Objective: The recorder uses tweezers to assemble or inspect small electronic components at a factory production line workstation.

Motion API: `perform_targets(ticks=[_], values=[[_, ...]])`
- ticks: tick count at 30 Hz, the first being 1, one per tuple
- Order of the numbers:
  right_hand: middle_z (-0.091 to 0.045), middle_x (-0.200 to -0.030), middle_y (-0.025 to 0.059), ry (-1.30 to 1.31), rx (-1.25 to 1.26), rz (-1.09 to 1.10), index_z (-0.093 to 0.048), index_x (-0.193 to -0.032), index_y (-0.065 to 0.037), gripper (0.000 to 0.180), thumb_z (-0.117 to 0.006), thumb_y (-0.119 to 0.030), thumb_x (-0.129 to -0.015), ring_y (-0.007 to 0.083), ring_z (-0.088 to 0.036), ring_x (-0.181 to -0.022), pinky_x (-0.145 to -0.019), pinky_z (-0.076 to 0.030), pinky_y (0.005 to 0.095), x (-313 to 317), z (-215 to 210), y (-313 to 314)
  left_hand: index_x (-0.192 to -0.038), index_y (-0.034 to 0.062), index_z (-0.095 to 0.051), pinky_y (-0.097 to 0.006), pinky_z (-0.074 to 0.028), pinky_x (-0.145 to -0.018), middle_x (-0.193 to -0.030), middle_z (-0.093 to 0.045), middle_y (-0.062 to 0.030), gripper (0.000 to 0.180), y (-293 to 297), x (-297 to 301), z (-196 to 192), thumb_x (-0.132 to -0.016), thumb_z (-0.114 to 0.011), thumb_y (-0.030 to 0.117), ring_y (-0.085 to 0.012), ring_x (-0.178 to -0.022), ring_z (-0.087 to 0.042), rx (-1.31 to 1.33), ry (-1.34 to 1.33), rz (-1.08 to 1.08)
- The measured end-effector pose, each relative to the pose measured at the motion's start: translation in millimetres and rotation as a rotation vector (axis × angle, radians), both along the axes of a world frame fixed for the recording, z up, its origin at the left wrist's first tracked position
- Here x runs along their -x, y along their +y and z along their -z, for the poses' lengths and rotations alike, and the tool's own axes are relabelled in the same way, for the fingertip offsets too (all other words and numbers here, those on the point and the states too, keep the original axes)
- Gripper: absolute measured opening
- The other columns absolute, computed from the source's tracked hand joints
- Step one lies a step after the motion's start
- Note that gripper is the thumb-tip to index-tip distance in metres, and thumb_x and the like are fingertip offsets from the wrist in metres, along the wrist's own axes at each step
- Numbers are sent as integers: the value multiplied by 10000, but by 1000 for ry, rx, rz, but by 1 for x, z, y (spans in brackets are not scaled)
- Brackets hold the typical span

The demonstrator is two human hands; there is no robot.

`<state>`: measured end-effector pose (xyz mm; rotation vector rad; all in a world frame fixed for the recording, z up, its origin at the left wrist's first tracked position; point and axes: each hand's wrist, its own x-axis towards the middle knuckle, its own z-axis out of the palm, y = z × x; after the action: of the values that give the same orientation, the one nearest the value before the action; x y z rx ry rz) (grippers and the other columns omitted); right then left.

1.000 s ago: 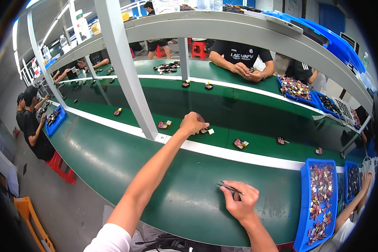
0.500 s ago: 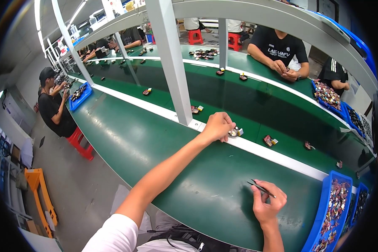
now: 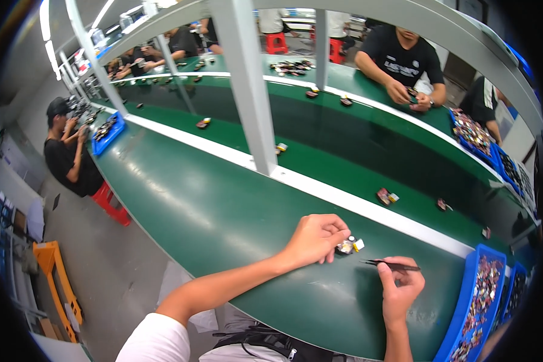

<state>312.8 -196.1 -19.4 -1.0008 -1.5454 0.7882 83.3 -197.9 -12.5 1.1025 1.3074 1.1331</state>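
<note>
My left hand pinches a small dark electronic part with a pale inside and a white-and-yellow tab. It is over the green worktop, in front of me. To its right, my right hand grips a pair of dark tweezers whose tips point left toward the part, a short gap away. The tips look slightly apart with nothing between them.
A blue bin full of small parts stands at my right. Similar parts, such as this one, lie on the green belt beyond the white rail. A grey post rises ahead. Co-workers sit across the line.
My left hand has taken the part from beside the white rail and brought it nearer over the worktop. The right hand has turned the tweezers to a flatter angle, tips leftward.
</note>
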Motion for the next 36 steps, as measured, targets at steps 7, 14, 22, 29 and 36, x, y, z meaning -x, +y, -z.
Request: perform_targets(ticks=[7,14,22,29,36], values=[[-704,-779,42,160,162,-179,-688,-923,45,104,-749,72,-843,-8,-480,-541,-497,-339,167,1,5,1,-1091,-70,-603,-241,-529,-458,-866,-675,-135,179,-10,-11,10,-1000,-618,84,-150,-580,-676,-54,-151,24],[-689,-757,18,122,86,-150,-710,-933,40,114,-769,60,-837,-5,-448,-494,-461,-316,176,-1,10,1,-1112,-79,-590,-247,-548,-482,-882,-674,-138,179,-13,-24,10,-996,-614,55,-158,-617,-688,-101,-117,43],[-691,-788,40,13,161,-158,-701,-938,54,119,-770,50,-841,7,-511,-546,-493,-347,170,-7,9,1,-1142,-77,-569,-265,-578,-505,-954,-655,-143,197,-17,-32,15,-994,-613,47,-186,-668,-711,-102,-144,66],[-533,-545,-72,-1,63,-99,-737,-936,18,113,-794,7,-839,-28,-381,-459,-440,-227,192,-8,17,5,-1147,-59,-540,-268,-585,-514,-1017,-628,-145,196,-16,-38,19,-998,-608,48,-202,-712,-723,-108,-181,67],[-581,-601,-59,125,162,-96,-736,-936,35,115,-795,-6,-846,-30,-392,-472,-436,-231,186,-8,17,6,-1165,-58,-523,-275,-593,-518,-1033,-622,-150,209,-16,-42,20,-1002,-600,47,-212,-727,-727,-122,-200,57]])
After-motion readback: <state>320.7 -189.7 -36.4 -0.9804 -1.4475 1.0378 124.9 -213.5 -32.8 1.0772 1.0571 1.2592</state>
